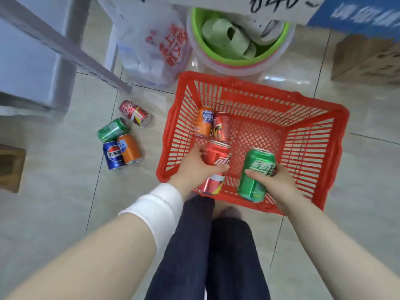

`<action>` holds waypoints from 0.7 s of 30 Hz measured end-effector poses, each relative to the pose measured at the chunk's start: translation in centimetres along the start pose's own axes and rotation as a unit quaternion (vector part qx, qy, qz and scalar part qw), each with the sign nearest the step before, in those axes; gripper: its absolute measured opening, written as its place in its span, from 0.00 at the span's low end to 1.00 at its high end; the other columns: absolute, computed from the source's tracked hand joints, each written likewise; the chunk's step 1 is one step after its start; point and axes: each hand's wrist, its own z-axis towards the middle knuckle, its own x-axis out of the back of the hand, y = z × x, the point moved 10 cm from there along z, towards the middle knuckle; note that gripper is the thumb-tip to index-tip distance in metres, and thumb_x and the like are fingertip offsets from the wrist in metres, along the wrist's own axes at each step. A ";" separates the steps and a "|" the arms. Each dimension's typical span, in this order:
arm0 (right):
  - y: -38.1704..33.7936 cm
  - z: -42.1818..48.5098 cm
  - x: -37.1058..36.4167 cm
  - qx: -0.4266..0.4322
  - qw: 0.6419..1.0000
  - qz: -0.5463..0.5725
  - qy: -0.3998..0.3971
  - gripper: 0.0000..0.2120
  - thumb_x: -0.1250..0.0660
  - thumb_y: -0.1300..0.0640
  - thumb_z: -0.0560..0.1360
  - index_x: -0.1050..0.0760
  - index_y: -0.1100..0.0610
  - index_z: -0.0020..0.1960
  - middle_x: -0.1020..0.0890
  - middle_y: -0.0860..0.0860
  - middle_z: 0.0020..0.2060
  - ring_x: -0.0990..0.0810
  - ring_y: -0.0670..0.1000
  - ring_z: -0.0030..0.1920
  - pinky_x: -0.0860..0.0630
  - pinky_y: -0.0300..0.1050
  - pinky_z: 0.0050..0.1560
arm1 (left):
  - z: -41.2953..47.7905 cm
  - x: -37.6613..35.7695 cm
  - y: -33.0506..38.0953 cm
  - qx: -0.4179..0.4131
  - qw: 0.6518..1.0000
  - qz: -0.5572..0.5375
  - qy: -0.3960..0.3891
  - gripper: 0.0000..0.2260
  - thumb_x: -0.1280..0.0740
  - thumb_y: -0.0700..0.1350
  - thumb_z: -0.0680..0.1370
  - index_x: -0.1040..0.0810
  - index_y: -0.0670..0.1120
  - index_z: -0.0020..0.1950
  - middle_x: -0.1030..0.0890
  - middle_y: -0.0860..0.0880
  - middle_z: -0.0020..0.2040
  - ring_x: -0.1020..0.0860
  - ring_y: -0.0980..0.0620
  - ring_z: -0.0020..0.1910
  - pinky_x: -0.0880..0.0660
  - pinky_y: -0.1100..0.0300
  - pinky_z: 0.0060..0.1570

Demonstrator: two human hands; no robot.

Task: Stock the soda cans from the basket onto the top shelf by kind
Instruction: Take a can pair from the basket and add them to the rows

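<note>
Tiles [65, 202] | left hand [194, 168] grips red can [217, 155] | right hand [276, 181] grips green can [254, 169]

The pale tiled floor [65, 202] carries a red basket [337, 135] near the centre of the view. At the basket's nine o'clock lie a red can [134, 113], a green can [112, 129], a blue can [113, 155] and an orange can [129, 149], the last three bunched together. A white plastic bag [151, 53] sits at eleven, stacked tubs [216, 59] at twelve and a cardboard box [365, 59] at two.
</note>
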 end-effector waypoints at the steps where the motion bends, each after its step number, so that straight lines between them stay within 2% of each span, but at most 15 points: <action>1: -1.1 -2.3 0.6 0.009 1.000 0.009 -0.001 0.20 0.22 0.59 0.62 0.23 0.55 0.51 0.17 0.53 0.47 0.17 0.53 0.47 0.21 0.54 0.53 | -2.2 0.8 1.0 0.001 1.000 -0.031 0.001 0.26 0.22 0.47 0.65 0.30 0.49 0.59 0.22 0.53 0.50 0.24 0.60 0.44 0.28 0.68 0.43; 2: -2.2 -4.7 1.2 0.020 1.000 0.015 -0.003 0.15 0.23 0.60 0.63 0.22 0.53 0.47 0.17 0.52 0.45 0.18 0.52 0.45 0.21 0.53 0.52 | -4.3 1.5 2.0 0.002 0.998 -0.056 0.003 0.25 0.23 0.47 0.65 0.29 0.50 0.58 0.22 0.55 0.48 0.24 0.62 0.42 0.28 0.70 0.41; 4: -4.3 -9.2 2.5 0.034 0.999 0.023 0.001 0.12 0.24 0.61 0.64 0.23 0.51 0.43 0.18 0.49 0.41 0.19 0.50 0.43 0.22 0.49 0.48 | -8.5 3.1 3.6 0.006 0.996 -0.086 0.009 0.22 0.23 0.48 0.65 0.27 0.52 0.56 0.22 0.56 0.47 0.23 0.61 0.43 0.26 0.66 0.46; 6: -5.8 -13.2 3.6 0.041 0.999 0.031 0.000 0.15 0.23 0.60 0.64 0.23 0.54 0.49 0.18 0.49 0.43 0.19 0.48 0.43 0.22 0.46 0.46 | -12.4 4.3 4.6 0.018 0.993 -0.120 0.009 0.22 0.22 0.48 0.64 0.26 0.52 0.55 0.20 0.55 0.50 0.21 0.57 0.48 0.24 0.58 0.53; 8: -6.9 -16.8 4.4 0.043 0.998 0.036 0.001 0.20 0.23 0.59 0.63 0.25 0.55 0.52 0.18 0.49 0.46 0.19 0.48 0.46 0.23 0.46 0.48 | -16.0 5.3 5.4 0.033 0.987 -0.158 0.008 0.27 0.22 0.48 0.65 0.27 0.48 0.61 0.19 0.50 0.54 0.20 0.53 0.51 0.24 0.55 0.56; 12: -8.7 -22.9 5.2 0.055 0.997 0.058 -0.013 0.21 0.23 0.58 0.63 0.24 0.56 0.54 0.17 0.52 0.49 0.19 0.51 0.50 0.22 0.49 0.52 | -22.2 6.4 6.9 0.032 0.974 -0.222 -0.016 0.27 0.25 0.46 0.68 0.30 0.48 0.64 0.21 0.49 0.57 0.20 0.53 0.52 0.23 0.60 0.50; 15: -9.8 -27.1 4.8 0.064 0.994 0.080 -0.033 0.23 0.23 0.58 0.63 0.25 0.57 0.56 0.17 0.54 0.51 0.18 0.54 0.52 0.23 0.54 0.55 | -25.9 7.2 7.4 0.022 0.967 -0.253 -0.028 0.24 0.27 0.45 0.70 0.32 0.49 0.63 0.21 0.48 0.57 0.21 0.50 0.53 0.23 0.57 0.52; 17: -10.4 -29.6 4.1 0.070 0.992 0.091 -0.050 0.28 0.21 0.56 0.57 0.25 0.56 0.55 0.17 0.54 0.51 0.18 0.54 0.51 0.22 0.53 0.52 | -28.0 7.7 7.5 0.015 0.962 -0.269 -0.042 0.22 0.29 0.44 0.72 0.33 0.50 0.62 0.22 0.47 0.57 0.21 0.50 0.54 0.23 0.56 0.53; 19: -10.5 -32.0 3.3 0.072 0.989 0.116 -0.063 0.33 0.22 0.50 0.53 0.27 0.55 0.56 0.17 0.53 0.50 0.17 0.53 0.49 0.21 0.48 0.46 | -30.0 8.2 7.8 0.000 0.959 -0.279 -0.055 0.21 0.30 0.44 0.72 0.33 0.51 0.62 0.22 0.48 0.57 0.21 0.51 0.53 0.23 0.57 0.52; 21: -10.6 -34.1 2.6 0.073 0.984 0.148 -0.072 0.34 0.24 0.48 0.55 0.28 0.55 0.58 0.18 0.54 0.52 0.18 0.52 0.49 0.21 0.45 0.43 | -31.7 9.1 8.3 -0.021 0.953 -0.296 -0.054 0.19 0.31 0.43 0.73 0.33 0.51 0.61 0.22 0.48 0.56 0.21 0.51 0.53 0.23 0.58 0.51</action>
